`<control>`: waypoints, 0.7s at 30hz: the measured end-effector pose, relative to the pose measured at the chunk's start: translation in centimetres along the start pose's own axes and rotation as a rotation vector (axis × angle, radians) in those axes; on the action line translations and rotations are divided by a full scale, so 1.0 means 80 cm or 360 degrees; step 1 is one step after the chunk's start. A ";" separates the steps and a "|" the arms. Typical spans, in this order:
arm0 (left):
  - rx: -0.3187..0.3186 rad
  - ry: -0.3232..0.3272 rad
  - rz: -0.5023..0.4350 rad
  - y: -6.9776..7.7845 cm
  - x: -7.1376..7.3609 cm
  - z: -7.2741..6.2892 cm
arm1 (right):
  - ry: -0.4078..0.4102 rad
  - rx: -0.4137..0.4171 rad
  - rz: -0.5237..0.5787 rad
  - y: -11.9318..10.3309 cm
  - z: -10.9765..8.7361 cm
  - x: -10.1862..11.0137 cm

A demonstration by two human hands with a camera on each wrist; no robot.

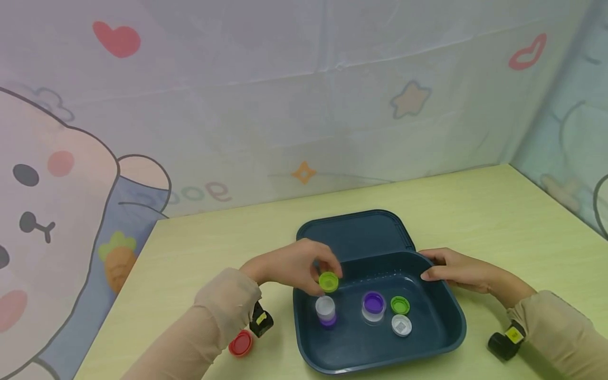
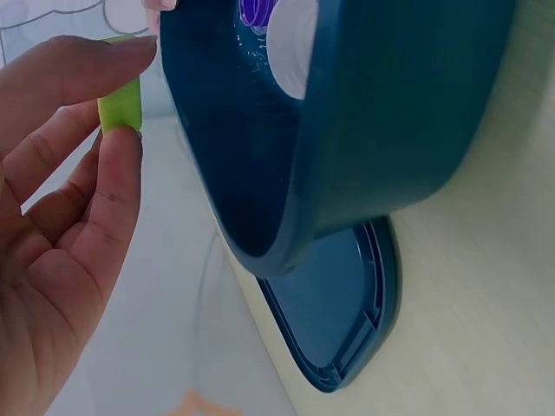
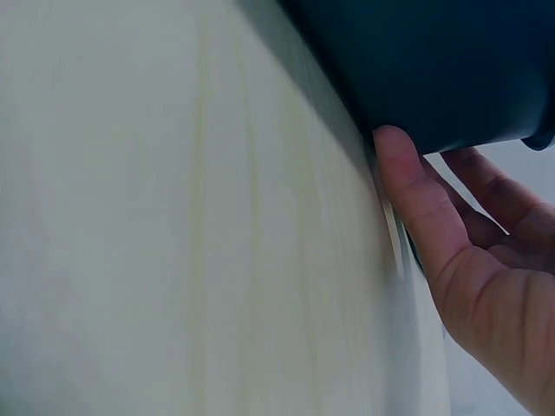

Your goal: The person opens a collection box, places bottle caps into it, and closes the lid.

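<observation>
In the head view my left hand (image 1: 301,264) pinches a yellow-green round lid (image 1: 328,282) over the left side of a dark blue box (image 1: 380,361). The left wrist view shows that lid (image 2: 121,106) edge-on between thumb and fingers. My right hand (image 1: 463,272) holds the box's back right corner, its thumb over the rim; in the right wrist view, fingers (image 3: 408,169) touch the outer wall. Inside the box are a whitish tub (image 1: 325,306) with a purple end down, a clear tub with a purple top (image 1: 373,303), a green lid (image 1: 400,305) and a white lid (image 1: 401,325).
A dark blue box lid (image 1: 353,235) lies flat behind the box. To the left, a red round lid (image 1: 240,343) rests on the pale yellow table (image 1: 199,264), partly beside my left sleeve. A printed cloth (image 1: 266,105) hangs along the table's back edge.
</observation>
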State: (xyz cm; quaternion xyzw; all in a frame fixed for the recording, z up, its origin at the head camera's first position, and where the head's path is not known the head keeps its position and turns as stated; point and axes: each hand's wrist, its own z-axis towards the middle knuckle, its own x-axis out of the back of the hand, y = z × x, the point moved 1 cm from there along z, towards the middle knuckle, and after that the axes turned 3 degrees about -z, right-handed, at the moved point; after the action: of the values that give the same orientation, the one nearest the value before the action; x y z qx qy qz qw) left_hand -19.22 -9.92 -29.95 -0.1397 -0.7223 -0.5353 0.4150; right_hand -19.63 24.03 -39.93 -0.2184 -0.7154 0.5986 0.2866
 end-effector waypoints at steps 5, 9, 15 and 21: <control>-0.0004 -0.0013 -0.0012 0.001 -0.003 0.006 | 0.0004 0.0004 0.0003 -0.002 0.000 0.000; -0.0011 -0.0025 0.0004 0.002 -0.006 0.011 | 0.0013 -0.0007 -0.0008 0.000 0.000 0.000; -0.0021 -0.0056 0.0019 0.004 -0.012 0.019 | 0.0018 -0.0029 -0.0014 0.002 0.000 0.001; -0.0023 -0.0079 0.0012 0.007 -0.016 0.027 | 0.0006 -0.0005 0.0001 0.001 0.000 -0.001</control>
State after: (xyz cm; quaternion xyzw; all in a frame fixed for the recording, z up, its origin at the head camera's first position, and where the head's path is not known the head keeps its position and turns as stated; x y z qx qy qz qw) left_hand -19.02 -7.49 -30.72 -0.1587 -0.7279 -0.5354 0.3978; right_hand -19.58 24.03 -40.00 -0.2201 -0.7158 0.5972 0.2873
